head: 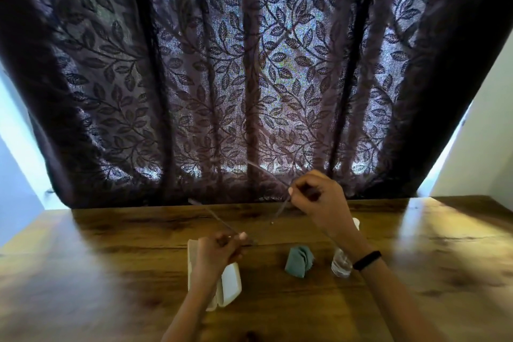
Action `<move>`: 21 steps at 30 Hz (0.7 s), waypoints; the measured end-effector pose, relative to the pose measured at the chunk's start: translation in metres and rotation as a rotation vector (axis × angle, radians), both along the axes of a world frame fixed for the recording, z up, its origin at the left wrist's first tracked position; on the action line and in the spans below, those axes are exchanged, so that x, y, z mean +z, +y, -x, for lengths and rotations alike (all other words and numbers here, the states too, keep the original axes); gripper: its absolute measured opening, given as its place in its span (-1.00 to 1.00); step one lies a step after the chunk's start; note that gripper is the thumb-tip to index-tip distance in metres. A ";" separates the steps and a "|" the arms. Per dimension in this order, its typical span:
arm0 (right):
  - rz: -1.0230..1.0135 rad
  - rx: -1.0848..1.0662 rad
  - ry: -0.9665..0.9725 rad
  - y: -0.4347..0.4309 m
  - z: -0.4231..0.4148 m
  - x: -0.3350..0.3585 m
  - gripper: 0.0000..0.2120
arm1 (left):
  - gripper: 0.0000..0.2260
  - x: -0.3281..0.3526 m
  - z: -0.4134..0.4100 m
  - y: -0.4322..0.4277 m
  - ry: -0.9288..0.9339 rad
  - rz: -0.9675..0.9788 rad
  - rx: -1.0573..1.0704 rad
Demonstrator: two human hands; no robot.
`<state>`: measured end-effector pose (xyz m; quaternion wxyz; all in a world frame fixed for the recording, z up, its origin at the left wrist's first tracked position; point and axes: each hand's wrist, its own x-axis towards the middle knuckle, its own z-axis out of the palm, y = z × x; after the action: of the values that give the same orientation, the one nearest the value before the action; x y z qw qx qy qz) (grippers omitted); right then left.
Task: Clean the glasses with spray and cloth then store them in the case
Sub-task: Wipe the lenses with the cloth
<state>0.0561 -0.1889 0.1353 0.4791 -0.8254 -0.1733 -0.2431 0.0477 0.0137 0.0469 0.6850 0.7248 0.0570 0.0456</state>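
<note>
Both hands hold the thin-framed glasses (213,215) in the air over the far half of the bench (111,258). The left hand (222,250) has its grip pinched on one temple, and the right hand (319,197) has its grip pinched on the other side. Under the left wrist lies the open white case (231,283). The folded teal cloth (299,259) and the clear spray bottle (341,265) stand to its right, toward the near edge.

The far curtain (249,78) is dark purple-brown, patterned all over with trailing leaves and vines. The bench (111,272) is warm brown wood with darker grain streaks. The cloth (298,261) is muted teal-green, the case (231,283) to its left creamy white, the spray bottle (341,264) clear. The wristband (366,259) is black.
</note>
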 end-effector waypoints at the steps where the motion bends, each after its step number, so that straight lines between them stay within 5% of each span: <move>1: 0.036 -0.004 -0.011 0.001 -0.001 0.003 -0.91 | -0.89 0.000 0.001 0.001 -0.035 -0.104 0.074; 5: 0.160 0.002 -0.027 0.000 -0.004 0.015 -0.95 | -0.85 0.011 0.010 0.005 -0.313 -0.336 0.381; 13: 0.122 -0.018 -0.028 -0.003 -0.005 0.023 -0.91 | -0.59 0.034 0.012 0.005 -0.554 -0.239 0.477; 17: 0.334 0.040 0.070 0.006 -0.008 0.018 -0.92 | -0.72 0.050 0.013 -0.007 -0.819 -0.493 0.226; 21: 0.466 0.110 0.083 0.014 -0.010 0.018 -0.92 | -0.67 0.075 0.005 -0.021 -0.811 -0.627 -0.148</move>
<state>0.0663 -0.1748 0.1529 0.2951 -0.9122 -0.2497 -0.1359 0.0427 -0.0071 0.1222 0.4032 0.8215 -0.2810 0.2892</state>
